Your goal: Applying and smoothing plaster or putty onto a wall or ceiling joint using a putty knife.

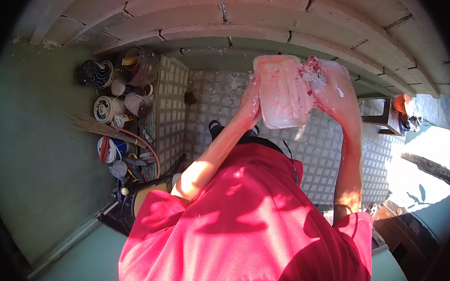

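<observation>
Your L hand [252, 104] grips tub [279, 119] at L edge, out front over floor [315, 168]; R hand [334, 90] appears closed on smeared wad [314, 72]. Pink residue [284, 85] remains; prob. part-done, qty. left unclear.

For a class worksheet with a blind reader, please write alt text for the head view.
A person's left hand holds a pale container smeared with pink paste; the right hand has a crumpled wad at the container's right edge. Below is patterned floor; a broom and white bucket sit at left.
</observation>
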{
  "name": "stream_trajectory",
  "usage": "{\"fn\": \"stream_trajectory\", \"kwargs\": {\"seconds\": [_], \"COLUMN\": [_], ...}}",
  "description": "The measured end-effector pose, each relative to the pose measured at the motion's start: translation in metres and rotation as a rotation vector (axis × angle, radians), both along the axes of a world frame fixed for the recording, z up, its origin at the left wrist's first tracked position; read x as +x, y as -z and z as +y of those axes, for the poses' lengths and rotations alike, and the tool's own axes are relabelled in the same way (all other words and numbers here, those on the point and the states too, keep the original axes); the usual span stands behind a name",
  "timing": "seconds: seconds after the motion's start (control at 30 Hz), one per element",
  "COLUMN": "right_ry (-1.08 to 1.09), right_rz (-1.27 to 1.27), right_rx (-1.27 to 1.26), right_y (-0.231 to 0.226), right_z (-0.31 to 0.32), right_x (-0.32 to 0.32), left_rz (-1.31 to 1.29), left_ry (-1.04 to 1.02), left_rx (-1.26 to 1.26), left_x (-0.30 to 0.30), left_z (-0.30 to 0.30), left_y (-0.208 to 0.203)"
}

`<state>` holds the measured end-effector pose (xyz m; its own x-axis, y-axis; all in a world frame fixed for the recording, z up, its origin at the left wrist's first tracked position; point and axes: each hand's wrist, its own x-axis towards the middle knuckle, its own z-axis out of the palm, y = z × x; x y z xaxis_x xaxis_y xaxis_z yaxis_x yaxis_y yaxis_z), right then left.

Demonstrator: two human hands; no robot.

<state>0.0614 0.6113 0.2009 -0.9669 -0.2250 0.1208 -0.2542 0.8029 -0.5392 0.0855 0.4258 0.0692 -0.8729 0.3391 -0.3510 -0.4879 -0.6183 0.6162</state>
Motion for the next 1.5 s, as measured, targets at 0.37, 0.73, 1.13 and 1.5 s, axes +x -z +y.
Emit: {"fn": "stream_trajectory", "kwargs": {"seconds": [0.37,0.73,1.13,1.5], "right_ry": [-0.092,0.007,0.348,0.408], "right_rz": [-0.069,-0.36,-0.381,-0.191], "right_rx": [-0.199,-0.737,-1.069,-1.148], "right_y": [0.054,0.086,0.158,0.307], "right_z": [-0.017,0.011,-0.018,-0.035], "right_x": [-0.005,-0.008,-0.001,-0.039], "left_rz": [0.007,-0.063,-0.227,-0.216], "left_ry": [0.039,0.014,-0.108,-0.192], "left_rx": [-0.034,-0.027,-0.04,-0.135], "left_x": [0.0,-0.011,-0.05,-0.108], "left_z": [0.004,-0.007,-0.024,-0.041], "left_y": [-0.001,0.0,0.099,0.234]}}
